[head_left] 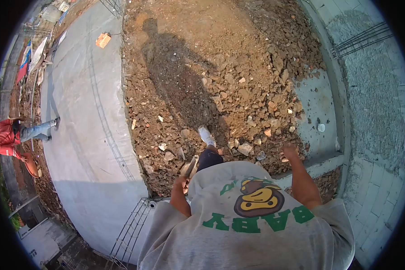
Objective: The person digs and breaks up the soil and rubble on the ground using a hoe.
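Note:
My left hand [182, 182], low and beside my body, is closed around a long, flat grey tool [191, 166]. Its exact kind is unclear because my hand and shirt hide part of it. Out to the right, my right hand [290, 152] hangs over the rubble with its fingers loosely apart, and I see nothing in it. Brown soil with broken stones [245, 149] lies beneath both hands. One foot in a light shoe [205, 135] is forward on this rough ground.
A grey concrete slab [76, 121] runs along the left, with a brick piece [103, 40] on it. Rebar cages [129, 229] stick out by its edge. A block wall [371, 121] borders the right. A co-worker in red [6, 137] stands far left. A white cup [321, 128] lies right.

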The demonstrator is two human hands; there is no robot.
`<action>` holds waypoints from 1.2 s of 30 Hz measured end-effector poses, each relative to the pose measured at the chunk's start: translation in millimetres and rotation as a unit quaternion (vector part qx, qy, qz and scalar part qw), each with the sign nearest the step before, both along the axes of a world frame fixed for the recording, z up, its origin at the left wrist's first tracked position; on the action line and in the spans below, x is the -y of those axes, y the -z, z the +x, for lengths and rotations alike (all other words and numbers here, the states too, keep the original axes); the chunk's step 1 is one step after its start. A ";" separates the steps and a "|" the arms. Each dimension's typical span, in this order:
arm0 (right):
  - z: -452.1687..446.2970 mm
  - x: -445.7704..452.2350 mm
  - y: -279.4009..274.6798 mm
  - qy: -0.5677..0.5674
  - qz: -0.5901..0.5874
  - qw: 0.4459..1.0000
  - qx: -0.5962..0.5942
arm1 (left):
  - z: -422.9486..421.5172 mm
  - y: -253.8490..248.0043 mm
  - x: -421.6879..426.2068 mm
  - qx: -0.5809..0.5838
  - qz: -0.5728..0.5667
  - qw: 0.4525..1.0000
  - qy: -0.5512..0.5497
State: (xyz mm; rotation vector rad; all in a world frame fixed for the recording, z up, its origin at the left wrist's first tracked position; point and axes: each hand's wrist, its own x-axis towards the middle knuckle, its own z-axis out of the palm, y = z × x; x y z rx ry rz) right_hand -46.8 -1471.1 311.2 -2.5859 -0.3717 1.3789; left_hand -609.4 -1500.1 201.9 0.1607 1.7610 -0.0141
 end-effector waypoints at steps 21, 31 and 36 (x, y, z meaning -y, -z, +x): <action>-68.8 -93.8 89.1 -0.141 -0.050 0.985 -0.086 | -103.9 30.0 -137.6 -0.009 0.154 0.860 0.486; 21.9 -89.8 139.9 -0.460 0.008 0.887 0.046 | -22.5 -83.3 -191.0 -0.031 -0.015 0.999 0.034; 17.4 -186.2 104.0 -0.292 0.119 0.948 0.037 | -18.2 -64.0 -147.6 -0.061 -0.024 0.998 -0.026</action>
